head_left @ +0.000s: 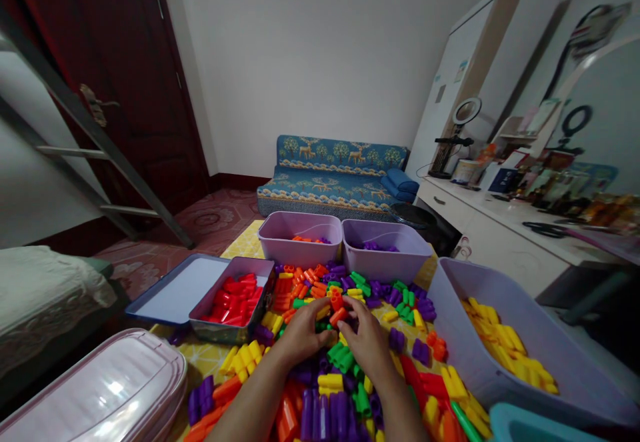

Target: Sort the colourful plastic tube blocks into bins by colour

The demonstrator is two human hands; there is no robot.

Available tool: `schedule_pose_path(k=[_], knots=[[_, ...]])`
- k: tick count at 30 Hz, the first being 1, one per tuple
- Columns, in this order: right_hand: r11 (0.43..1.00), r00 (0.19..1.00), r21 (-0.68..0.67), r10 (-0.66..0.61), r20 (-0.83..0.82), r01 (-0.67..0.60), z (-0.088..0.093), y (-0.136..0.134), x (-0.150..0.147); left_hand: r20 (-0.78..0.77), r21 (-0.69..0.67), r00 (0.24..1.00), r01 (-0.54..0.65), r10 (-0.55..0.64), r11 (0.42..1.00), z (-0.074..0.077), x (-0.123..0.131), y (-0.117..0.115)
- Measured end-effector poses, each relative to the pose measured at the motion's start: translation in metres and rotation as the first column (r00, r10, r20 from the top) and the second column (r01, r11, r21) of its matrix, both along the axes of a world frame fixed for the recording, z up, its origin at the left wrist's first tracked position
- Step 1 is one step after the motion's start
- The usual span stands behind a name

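Observation:
Over a heap of coloured plastic tube-shaped pieces, my two hands are close together. The thumb and fingers of my right hand (369, 337) close on an orange plastic piece (339, 316). My left hand (301, 335) is just left of it, fingers curved and thumb apart, with no piece clearly held. Another orange piece (337, 301) shows between the fingertips of both hands. Close by lie green pieces (342, 357), yellow pieces (331, 383) and purple pieces (327, 415). My fingers partly cover the pieces beneath them.
Two lilac bins (300, 253) (387, 261) at the back hold some pieces. A larger bin (450, 322) with yellow pieces stands right; an open tin (220, 331) of red pieces is left. A pink lid (100, 382) and a teal container (530, 425) flank the yellow-patterned cloth (249, 242).

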State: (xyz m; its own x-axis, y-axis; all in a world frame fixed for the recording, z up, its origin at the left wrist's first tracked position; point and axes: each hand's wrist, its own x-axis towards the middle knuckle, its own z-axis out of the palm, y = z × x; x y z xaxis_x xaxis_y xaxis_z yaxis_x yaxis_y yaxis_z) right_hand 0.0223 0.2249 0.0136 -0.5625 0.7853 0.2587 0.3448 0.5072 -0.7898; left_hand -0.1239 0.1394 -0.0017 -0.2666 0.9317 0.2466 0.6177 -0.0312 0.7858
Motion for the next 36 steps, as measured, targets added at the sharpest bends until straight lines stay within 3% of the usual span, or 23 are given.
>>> schedule_pose_path(k=[7, 11, 17, 21, 24, 27, 32, 36], knots=[[0.999, 1.000, -0.019, 0.028, 0.007, -0.028, 0.002, -0.004, -0.003, -0.069, 0.067, 0.997, -0.041, 0.046, 0.997, 0.002, 0.002, 0.000], [1.000, 1.000, -0.020, 0.012, -0.021, -0.013, 0.000, -0.003, -0.003, -0.049, 0.127, 0.997, 0.062, -0.056, 0.990, 0.012, 0.004, -0.002], [0.978, 0.993, -0.207, 0.003, -0.120, -0.028, 0.003, -0.002, -0.002, 0.006, 0.141, 0.999, 0.034, -0.035, 0.989, 0.015, 0.008, -0.001], [0.935, 0.967, -0.339, 0.010, -0.254, -0.099, 0.002, 0.001, -0.001, 0.099, 0.159, 0.995, -0.001, -0.015, 0.987, 0.015, 0.008, 0.001], [0.914, 0.952, -0.364, 0.069, -0.299, -0.181, 0.001, 0.001, -0.003, 0.201, 0.232, 0.980, -0.049, 0.001, 0.972, 0.016, 0.006, 0.003], [0.924, 0.950, -0.318, 0.117, -0.291, -0.211, 0.005, -0.002, -0.005, 0.238, 0.248, 0.970, -0.098, 0.037, 0.964, 0.018, 0.004, 0.004], [0.991, 0.993, -0.124, 0.028, -0.113, -0.042, 0.014, -0.007, -0.003, 0.192, 0.176, 0.980, -0.089, 0.055, 0.980, 0.023, 0.006, 0.001], [0.999, 1.000, 0.046, -0.010, 0.019, 0.009, 0.017, -0.005, 0.000, 0.201, 0.135, 0.979, -0.057, 0.029, 0.989, 0.021, 0.007, 0.001]])
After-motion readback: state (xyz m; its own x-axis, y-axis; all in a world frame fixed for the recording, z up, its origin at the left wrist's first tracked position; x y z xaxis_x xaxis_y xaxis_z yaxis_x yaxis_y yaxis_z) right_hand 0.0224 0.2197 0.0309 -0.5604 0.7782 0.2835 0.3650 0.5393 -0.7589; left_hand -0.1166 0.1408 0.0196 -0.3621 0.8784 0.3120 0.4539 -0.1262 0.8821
